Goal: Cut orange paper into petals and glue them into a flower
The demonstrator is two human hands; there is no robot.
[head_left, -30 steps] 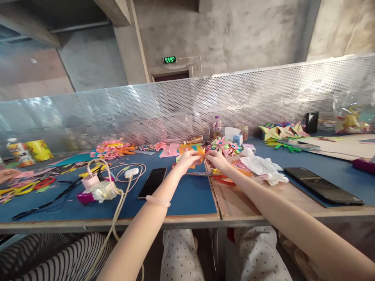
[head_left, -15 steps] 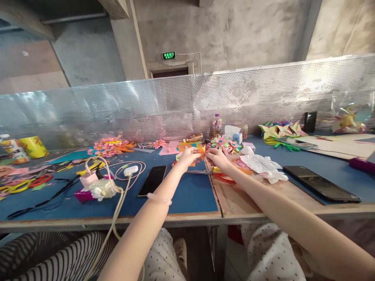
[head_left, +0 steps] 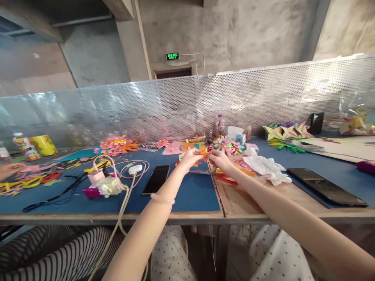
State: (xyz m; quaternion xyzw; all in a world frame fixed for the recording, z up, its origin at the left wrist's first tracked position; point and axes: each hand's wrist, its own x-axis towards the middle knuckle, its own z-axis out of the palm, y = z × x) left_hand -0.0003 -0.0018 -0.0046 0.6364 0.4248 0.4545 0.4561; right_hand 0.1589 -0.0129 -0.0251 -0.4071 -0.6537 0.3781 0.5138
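Both of my arms reach out over the blue mat (head_left: pixel 187 195). My left hand (head_left: pixel 190 158) and my right hand (head_left: pixel 218 157) pinch a small folded orange paper piece (head_left: pixel 204 152) between them, a little above the table. Scissors with red handles (head_left: pixel 218 176) lie just under my right wrist. Loose coloured paper sheets (head_left: pixel 183 147) lie just behind my hands.
A black phone (head_left: pixel 156 179) and a white charger with cables (head_left: pixel 133 170) lie left of my hands. Another black phone (head_left: pixel 328 186) and crumpled white paper (head_left: pixel 265 167) lie to the right. Paper flowers (head_left: pixel 227 145), a bottle (head_left: pixel 219 125) and a perforated metal screen (head_left: pixel 263 97) stand behind. Another person's hand (head_left: pixel 10 169) is at far left.
My hands keep hold of the orange paper piece and have shifted it slightly; the view has drifted a little to the left.
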